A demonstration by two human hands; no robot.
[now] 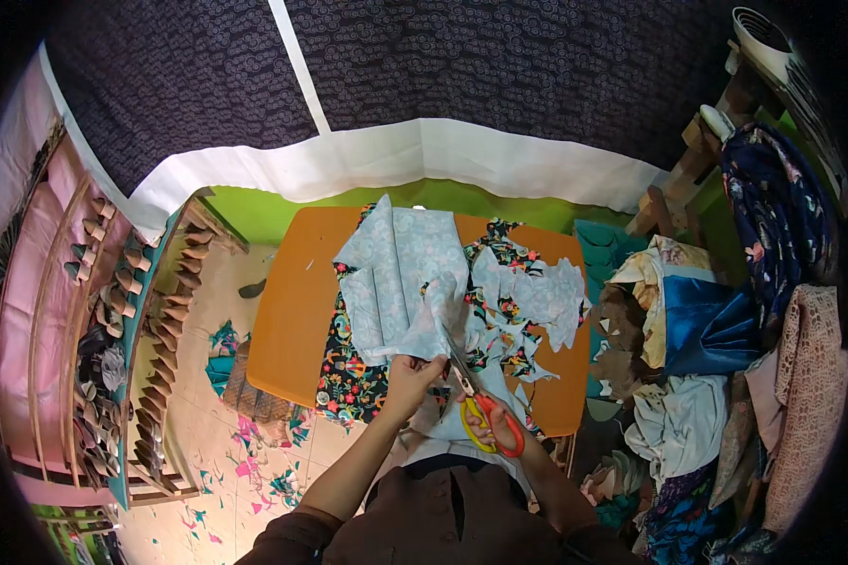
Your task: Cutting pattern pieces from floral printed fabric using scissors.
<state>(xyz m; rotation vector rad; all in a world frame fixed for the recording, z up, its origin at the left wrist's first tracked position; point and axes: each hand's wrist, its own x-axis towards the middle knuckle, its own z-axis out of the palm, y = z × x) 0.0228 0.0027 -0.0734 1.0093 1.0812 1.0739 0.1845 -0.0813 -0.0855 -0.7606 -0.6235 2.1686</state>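
My left hand (413,379) pinches the near edge of a pale blue-white patterned fabric piece (435,315), which is lifted and folded. In my right hand (501,431) are scissors (481,414) with one red-orange and one yellow handle. Their metal blades point away from me and lie against the fabric, close to my left fingers; the tips are partly hidden. Under the lifted piece lies more of the pale fabric (405,240). A black floral fabric (353,377) is spread below it. Cut scraps (546,292) in pale and floral cloth are heaped to the right.
The orange table (287,292) stands against a green wall. Wooden shoe lasts (165,330) line racks on the left. Coloured scraps (254,461) litter the floor. Piled cloths (683,414) and a blue satin fabric (711,320) crowd the right side. A dark patterned curtain (499,66) hangs beyond.
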